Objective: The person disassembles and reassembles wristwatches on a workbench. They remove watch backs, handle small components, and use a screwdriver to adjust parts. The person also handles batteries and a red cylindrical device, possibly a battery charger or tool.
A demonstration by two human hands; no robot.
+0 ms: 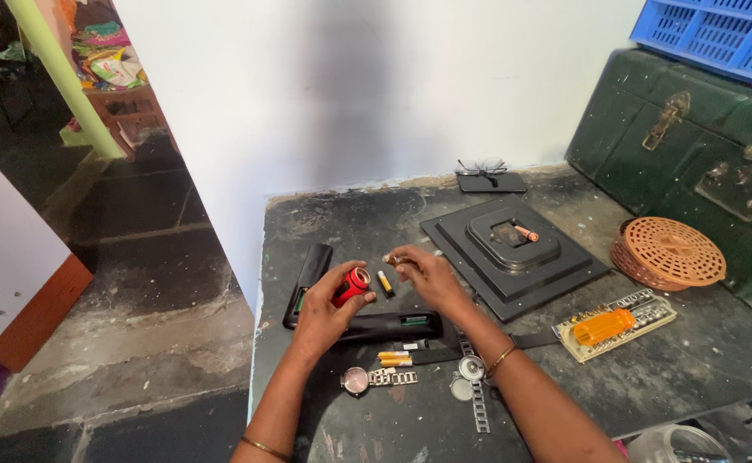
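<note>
My left hand (pixel 329 310) grips a red cylindrical battery (pixel 353 285) above a black remote control (pixel 385 325) with its battery bay open. My right hand (pixel 425 271) pinches a small orange-tipped battery (pixel 391 258) between its fingertips, just right of the left hand. A yellow battery (pixel 385 282) lies on the dark table between the hands. The remote's long black cover (pixel 311 270) lies to the left. Two more yellow batteries (pixel 394 358) rest below the remote.
Two metal-strap wristwatches (pixel 379 378) (pixel 475 384) lie near the front edge. A black stepped square plate (pixel 513 249) holds another small battery (pixel 527 233). A screwdriver bit set (pixel 613 325), a woven basket (pixel 668 252), a green trunk (pixel 702 154) and a blue crate (pixel 719 34) stand at the right.
</note>
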